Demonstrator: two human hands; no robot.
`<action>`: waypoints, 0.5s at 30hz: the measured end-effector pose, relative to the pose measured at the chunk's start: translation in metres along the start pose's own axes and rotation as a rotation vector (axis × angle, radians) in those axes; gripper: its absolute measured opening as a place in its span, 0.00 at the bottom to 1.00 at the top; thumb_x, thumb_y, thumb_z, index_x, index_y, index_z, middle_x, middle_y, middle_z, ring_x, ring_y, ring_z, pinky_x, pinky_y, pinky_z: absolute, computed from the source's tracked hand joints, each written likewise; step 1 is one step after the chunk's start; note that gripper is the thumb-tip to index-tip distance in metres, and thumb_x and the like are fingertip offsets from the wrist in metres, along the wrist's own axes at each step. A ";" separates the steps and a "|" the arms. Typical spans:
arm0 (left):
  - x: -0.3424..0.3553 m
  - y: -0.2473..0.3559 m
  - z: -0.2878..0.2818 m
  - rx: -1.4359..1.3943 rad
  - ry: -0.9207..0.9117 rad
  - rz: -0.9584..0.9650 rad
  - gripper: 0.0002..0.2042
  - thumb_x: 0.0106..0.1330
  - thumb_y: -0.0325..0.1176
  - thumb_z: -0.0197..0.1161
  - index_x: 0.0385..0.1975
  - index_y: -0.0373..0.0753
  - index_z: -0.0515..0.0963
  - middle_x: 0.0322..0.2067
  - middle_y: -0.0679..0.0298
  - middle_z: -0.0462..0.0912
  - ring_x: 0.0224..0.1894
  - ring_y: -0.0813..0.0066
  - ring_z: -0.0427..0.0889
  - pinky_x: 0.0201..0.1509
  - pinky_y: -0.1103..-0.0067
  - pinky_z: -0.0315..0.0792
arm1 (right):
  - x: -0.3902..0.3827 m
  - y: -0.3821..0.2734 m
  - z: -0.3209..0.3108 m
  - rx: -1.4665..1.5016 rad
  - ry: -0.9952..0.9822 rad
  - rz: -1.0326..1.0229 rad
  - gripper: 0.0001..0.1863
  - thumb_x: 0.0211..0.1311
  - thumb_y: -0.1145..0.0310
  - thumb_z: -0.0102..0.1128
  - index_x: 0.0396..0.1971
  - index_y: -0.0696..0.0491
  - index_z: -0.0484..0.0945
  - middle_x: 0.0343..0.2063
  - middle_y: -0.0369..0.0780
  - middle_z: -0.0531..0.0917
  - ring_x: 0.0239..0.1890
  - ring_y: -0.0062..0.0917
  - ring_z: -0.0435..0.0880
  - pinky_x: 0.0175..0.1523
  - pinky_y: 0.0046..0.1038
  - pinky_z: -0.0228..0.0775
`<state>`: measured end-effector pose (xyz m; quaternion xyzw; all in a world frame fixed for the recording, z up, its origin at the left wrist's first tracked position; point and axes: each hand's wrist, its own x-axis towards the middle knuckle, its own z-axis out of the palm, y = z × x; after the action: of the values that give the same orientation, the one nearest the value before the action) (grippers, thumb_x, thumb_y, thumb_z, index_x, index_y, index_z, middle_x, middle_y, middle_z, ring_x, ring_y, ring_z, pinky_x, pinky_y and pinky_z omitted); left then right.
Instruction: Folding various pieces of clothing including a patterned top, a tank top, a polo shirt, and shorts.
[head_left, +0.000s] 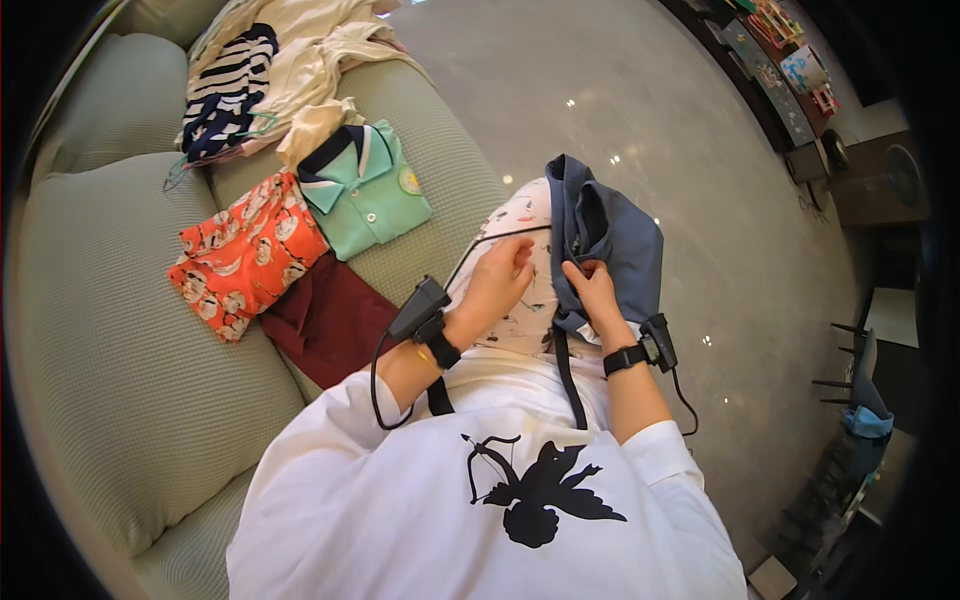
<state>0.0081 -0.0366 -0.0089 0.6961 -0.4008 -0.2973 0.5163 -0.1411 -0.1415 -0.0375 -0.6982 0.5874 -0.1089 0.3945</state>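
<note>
A folded blue-grey garment (632,235) with a dark zip lies over my lap, toward my right leg. My right hand (597,295) pinches its near edge, below the zip, between thumb and fingers. Left of the garment, over the light patterned cloth (530,310) on my legs, is my left hand (498,280). Its fingers curl in loosely, and nothing shows in them. A pale lining peeks out of the garment beside my right wrist.
On the green sofa (110,290) to my left lie a mint polo shirt (375,215), an orange patterned garment (245,255) and a maroon garment (335,315), all folded. A loose heap of cream cloth (320,45) and a striped garment (235,85) lies farther off. Grey floor (600,80) extends ahead.
</note>
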 end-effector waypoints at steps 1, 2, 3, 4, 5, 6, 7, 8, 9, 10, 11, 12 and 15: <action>0.005 0.002 0.009 -0.036 -0.028 0.015 0.16 0.51 0.26 0.61 0.41 0.33 0.71 0.32 0.55 0.76 0.32 0.64 0.76 0.37 0.75 0.71 | 0.002 0.013 -0.004 0.332 -0.176 0.070 0.22 0.50 0.60 0.63 0.36 0.62 0.69 0.30 0.44 0.77 0.33 0.31 0.76 0.41 0.26 0.67; 0.012 0.004 0.017 -0.071 -0.067 0.019 0.18 0.51 0.28 0.61 0.43 0.33 0.70 0.33 0.54 0.77 0.33 0.62 0.77 0.38 0.74 0.71 | 0.003 0.023 -0.008 0.664 -0.347 0.144 0.19 0.54 0.61 0.60 0.35 0.61 0.70 0.30 0.41 0.77 0.31 0.28 0.76 0.38 0.23 0.67; 0.018 0.007 0.025 -0.076 -0.061 0.032 0.18 0.51 0.28 0.61 0.43 0.33 0.70 0.33 0.54 0.77 0.33 0.62 0.77 0.38 0.74 0.71 | 0.003 0.030 -0.011 0.667 -0.342 0.141 0.19 0.54 0.61 0.60 0.35 0.61 0.70 0.30 0.41 0.77 0.31 0.28 0.76 0.38 0.23 0.67; 0.022 0.009 0.033 0.016 -0.076 0.079 0.19 0.52 0.30 0.62 0.45 0.35 0.69 0.30 0.53 0.77 0.31 0.63 0.77 0.36 0.75 0.71 | 0.001 0.035 -0.014 0.800 -0.381 0.170 0.14 0.57 0.62 0.56 0.35 0.58 0.71 0.29 0.39 0.77 0.30 0.25 0.76 0.37 0.22 0.68; 0.026 0.013 0.041 0.107 -0.092 0.130 0.21 0.53 0.33 0.62 0.47 0.36 0.69 0.27 0.51 0.77 0.28 0.64 0.77 0.33 0.76 0.71 | -0.001 0.037 -0.015 0.889 -0.370 0.259 0.10 0.60 0.64 0.52 0.34 0.56 0.72 0.29 0.37 0.76 0.30 0.23 0.76 0.36 0.21 0.69; 0.029 0.016 0.047 0.100 -0.108 0.114 0.22 0.55 0.41 0.61 0.47 0.37 0.69 0.29 0.47 0.77 0.31 0.58 0.78 0.35 0.73 0.71 | -0.003 0.038 -0.017 0.936 -0.403 0.204 0.10 0.60 0.64 0.52 0.34 0.56 0.72 0.29 0.37 0.76 0.30 0.23 0.76 0.36 0.21 0.69; 0.032 0.020 0.053 0.091 -0.120 0.116 0.22 0.55 0.41 0.61 0.47 0.37 0.69 0.29 0.47 0.77 0.31 0.58 0.78 0.35 0.73 0.71 | -0.006 0.037 -0.018 1.111 -0.257 0.277 0.09 0.61 0.64 0.51 0.32 0.54 0.71 0.26 0.36 0.74 0.29 0.22 0.75 0.34 0.21 0.69; 0.036 0.023 0.060 0.165 -0.170 -0.003 0.24 0.54 0.46 0.61 0.47 0.36 0.69 0.29 0.47 0.77 0.32 0.56 0.78 0.36 0.71 0.70 | -0.009 0.036 -0.019 1.308 -0.166 0.280 0.08 0.62 0.63 0.49 0.30 0.52 0.70 0.24 0.35 0.73 0.27 0.22 0.74 0.33 0.22 0.70; 0.039 0.026 0.066 0.256 -0.235 -0.146 0.27 0.54 0.50 0.60 0.46 0.35 0.68 0.29 0.47 0.77 0.32 0.54 0.78 0.37 0.70 0.70 | -0.011 0.035 -0.021 1.277 -0.094 0.344 0.08 0.62 0.63 0.49 0.30 0.52 0.70 0.24 0.35 0.73 0.27 0.22 0.74 0.33 0.22 0.70; 0.044 0.029 0.073 0.259 -0.222 -0.233 0.32 0.52 0.56 0.59 0.44 0.31 0.68 0.28 0.47 0.77 0.32 0.53 0.78 0.38 0.69 0.70 | -0.013 0.034 -0.021 1.358 -0.202 0.273 0.08 0.63 0.63 0.47 0.28 0.51 0.69 0.22 0.34 0.71 0.26 0.21 0.73 0.33 0.22 0.70; 0.048 0.029 0.079 0.251 -0.204 -0.200 0.32 0.52 0.56 0.59 0.44 0.31 0.68 0.28 0.47 0.77 0.32 0.53 0.78 0.38 0.69 0.70 | -0.015 0.033 -0.023 1.424 -0.272 0.242 0.09 0.64 0.63 0.46 0.26 0.51 0.67 0.21 0.33 0.70 0.25 0.20 0.72 0.32 0.23 0.71; 0.053 0.028 0.084 0.282 -0.222 -0.267 0.33 0.52 0.56 0.59 0.44 0.29 0.68 0.29 0.46 0.78 0.33 0.52 0.78 0.38 0.68 0.70 | -0.016 0.032 -0.022 1.364 -0.262 0.241 0.10 0.62 0.60 0.49 0.28 0.51 0.65 0.22 0.34 0.70 0.24 0.20 0.72 0.28 0.23 0.70; 0.062 0.012 0.095 0.355 -0.248 -0.298 0.29 0.54 0.53 0.58 0.41 0.29 0.70 0.29 0.48 0.78 0.34 0.53 0.78 0.38 0.70 0.70 | -0.017 0.029 -0.020 1.159 -0.179 0.190 0.13 0.60 0.60 0.53 0.33 0.52 0.63 0.22 0.33 0.69 0.23 0.18 0.71 0.22 0.20 0.67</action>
<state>-0.0427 -0.1379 -0.0250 0.7853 -0.3998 -0.3782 0.2836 -0.1792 -0.1343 -0.0387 -0.3196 0.4565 -0.3167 0.7675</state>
